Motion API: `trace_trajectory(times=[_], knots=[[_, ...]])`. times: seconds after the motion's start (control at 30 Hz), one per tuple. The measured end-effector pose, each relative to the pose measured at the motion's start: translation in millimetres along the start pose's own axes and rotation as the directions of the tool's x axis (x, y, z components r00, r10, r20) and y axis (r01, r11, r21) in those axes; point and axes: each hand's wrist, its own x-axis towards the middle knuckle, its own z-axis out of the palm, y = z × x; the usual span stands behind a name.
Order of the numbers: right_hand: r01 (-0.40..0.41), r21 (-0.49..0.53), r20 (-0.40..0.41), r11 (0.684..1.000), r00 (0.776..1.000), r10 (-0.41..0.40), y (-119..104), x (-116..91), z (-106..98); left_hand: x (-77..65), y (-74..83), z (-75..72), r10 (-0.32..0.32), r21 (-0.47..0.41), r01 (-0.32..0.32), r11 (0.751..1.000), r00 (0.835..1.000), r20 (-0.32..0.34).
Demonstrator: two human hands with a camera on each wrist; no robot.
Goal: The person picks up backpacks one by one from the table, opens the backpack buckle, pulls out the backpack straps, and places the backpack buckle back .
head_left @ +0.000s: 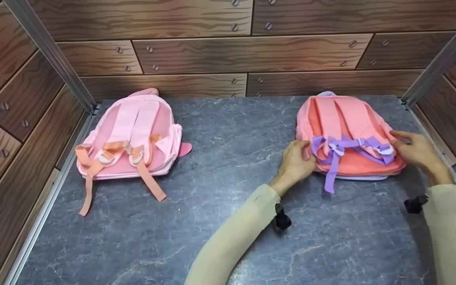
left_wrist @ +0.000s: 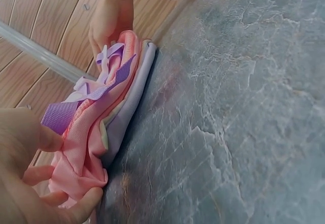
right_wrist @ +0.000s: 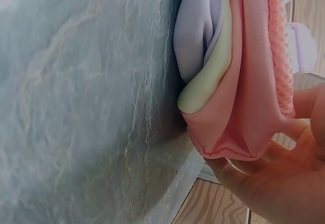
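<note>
A coral backpack (head_left: pixel 350 126) with purple straps (head_left: pixel 333 170) lies strap side up at the right of the table. My left hand (head_left: pixel 296 161) holds its left side; in the left wrist view the fingers (left_wrist: pixel 84 203) and thumb are bent about the coral side fabric (left_wrist: pixel 78 170). At the opposite side my right hand (head_left: pixel 418 150) grips the edge, and the right wrist view shows its fingers (right_wrist: pixel 238 176) around the coral side (right_wrist: pixel 249 127). Beneath the coral part lies a lavender layer (right_wrist: pixel 195 31) with a pale yellow piece (right_wrist: pixel 205 89). The backpack's underside is hidden.
A pink backpack (head_left: pixel 141 118) with orange straps (head_left: pixel 152 184) lies on the left part of the grey marbled table (head_left: pixel 228 150). Wood-patterned walls (head_left: pixel 247 55) and metal posts (head_left: pixel 54 51) stand at the back and sides.
</note>
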Motion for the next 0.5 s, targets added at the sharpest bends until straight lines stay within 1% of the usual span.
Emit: trace_trajectory(times=[0.13, 0.17, 0.23, 0.3, 0.37, 0.47, 0.5], knots=[[0.004, 0.002, 0.013, 1.000, 1.000, -0.004, -1.1, -1.3, 0.6, -13.2, 18.6, -24.8, -0.027, -0.028, 0.028, 0.999, 0.999, 0.041], [0.003, 0.006, 0.018, 1.000, 1.000, -0.003, -1.4, -1.6, 0.8, -14.6, 19.0, -26.6, -0.023, -0.027, 0.024, 0.999, 0.999, 0.038], [0.007, 0.010, 0.025, 1.000, 1.000, -0.008, -2.1, -2.5, 1.4, -13.4, 11.4, -21.4, -0.003, -0.010, 0.003, 1.000, 1.000, 0.013], [0.027, 0.001, 0.017, 1.000, 1.000, -0.027, -2.6, -3.2, 2.2, -13.0, 7.9, -20.1, -0.003, -0.014, 0.003, 1.000, 1.000, 0.010], [0.043, -0.006, 0.012, 0.999, 0.999, -0.043, -2.7, -4.2, 2.9, -9.8, -1.6, -12.1, 0.028, 0.012, -0.028, 1.000, 0.999, -0.017], [0.054, -0.012, 0.012, 0.998, 0.998, -0.054, -2.7, -5.9, 3.1, -16.0, 9.4, -25.3, -0.012, -0.019, 0.012, 1.000, 1.000, 0.020], [0.049, -0.007, 0.018, 0.999, 0.999, -0.048, -2.6, -6.7, 2.9, -17.8, 11.5, -27.8, -0.019, -0.018, 0.019, 1.000, 1.000, 0.021]])
